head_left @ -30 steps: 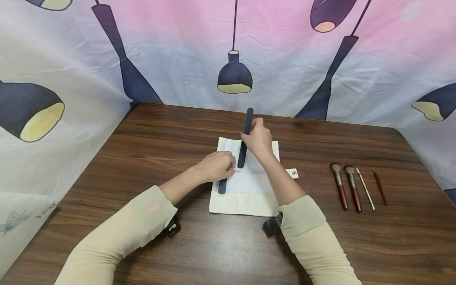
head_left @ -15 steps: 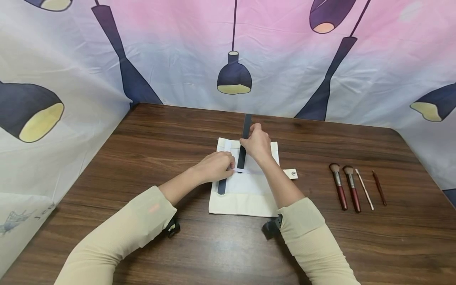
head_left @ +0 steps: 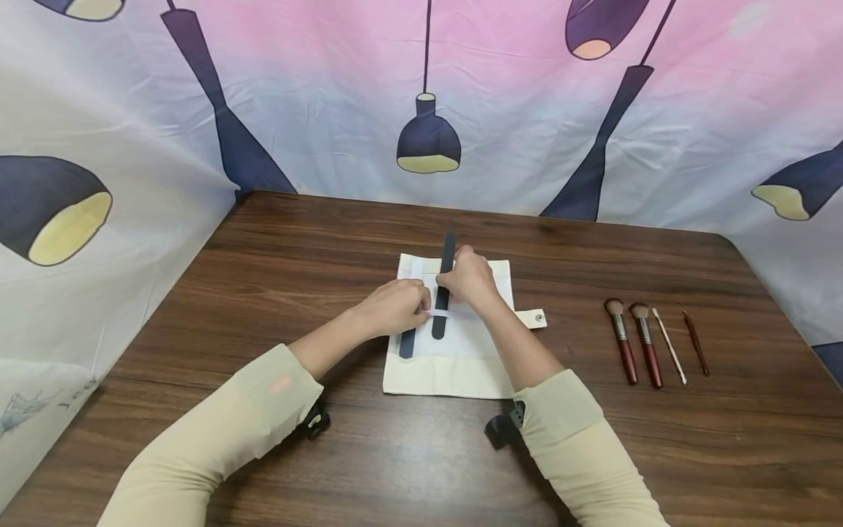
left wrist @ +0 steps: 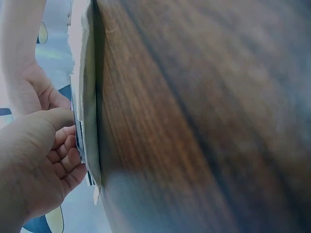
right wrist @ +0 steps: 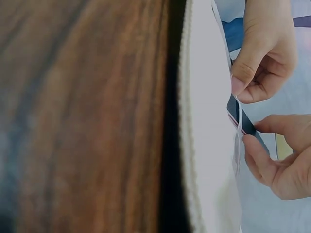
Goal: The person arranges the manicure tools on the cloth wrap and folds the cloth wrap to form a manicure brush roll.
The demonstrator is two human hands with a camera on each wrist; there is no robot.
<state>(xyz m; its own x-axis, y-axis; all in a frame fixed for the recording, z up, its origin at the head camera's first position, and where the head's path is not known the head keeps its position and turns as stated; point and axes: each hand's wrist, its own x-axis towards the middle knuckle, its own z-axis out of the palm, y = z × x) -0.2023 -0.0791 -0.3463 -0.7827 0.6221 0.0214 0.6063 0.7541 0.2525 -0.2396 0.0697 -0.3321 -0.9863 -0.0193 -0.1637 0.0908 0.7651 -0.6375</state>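
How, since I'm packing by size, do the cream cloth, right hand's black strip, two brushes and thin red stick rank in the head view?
1. Cream cloth
2. Black strip, partly covered
3. Left brush and right brush: too alike to rank
4. Thin red stick

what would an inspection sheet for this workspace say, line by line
Surface: wood-grain tabletop, one bright reflection on it.
Job's things: first dark strip passes under the white band on the cream case; second dark strip lies left of it.
Clutter: two brushes, white stick and red-brown stick, spaced apart right of the case.
Hands: right hand pinches the first dark strip; left hand appears to pinch the white band.
Cables: nothing seen.
Surroundings: lamp-print cloth hangs behind the tabletop.
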